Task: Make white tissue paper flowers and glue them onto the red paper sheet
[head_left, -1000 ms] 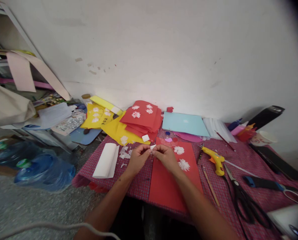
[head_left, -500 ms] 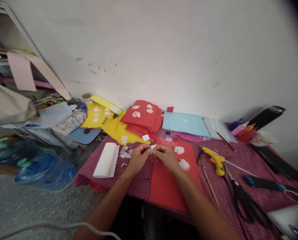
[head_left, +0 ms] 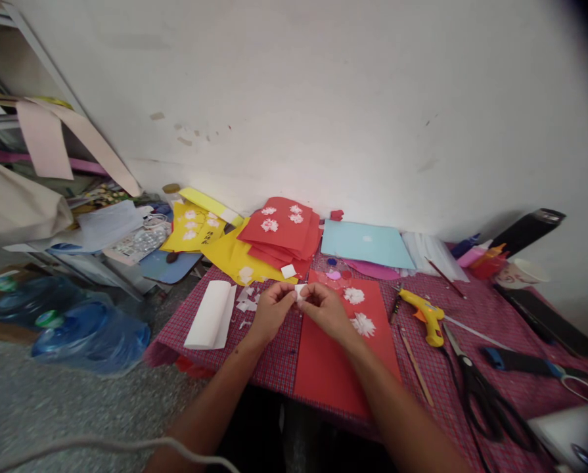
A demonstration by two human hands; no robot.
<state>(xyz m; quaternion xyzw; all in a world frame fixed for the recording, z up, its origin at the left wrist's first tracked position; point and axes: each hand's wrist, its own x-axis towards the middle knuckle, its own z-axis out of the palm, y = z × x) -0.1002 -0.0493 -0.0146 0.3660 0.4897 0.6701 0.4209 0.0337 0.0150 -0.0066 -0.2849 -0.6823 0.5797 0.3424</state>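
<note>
Both of my hands meet over the table and pinch a small white paper piece [head_left: 300, 292] between their fingertips. My left hand [head_left: 270, 311] holds it from the left, my right hand [head_left: 326, 307] from the right. Under them lies a red card sheet [head_left: 338, 355] with two white paper flowers [head_left: 359, 310] stuck near its top. Small white paper scraps [head_left: 246, 305] lie just left of my left hand.
A folded white paper [head_left: 209, 315] lies at the left. Stacks of red [head_left: 281, 233], yellow [head_left: 195, 230] and light blue sheets [head_left: 365, 243] sit by the wall. A yellow glue gun [head_left: 424, 314], black scissors [head_left: 481, 387] and a stick [head_left: 416, 366] lie right. Water bottles [head_left: 87, 332] stand on the floor.
The white paper piece has been turned or pressed a little between my fingertips. My hands stay in the same place.
</note>
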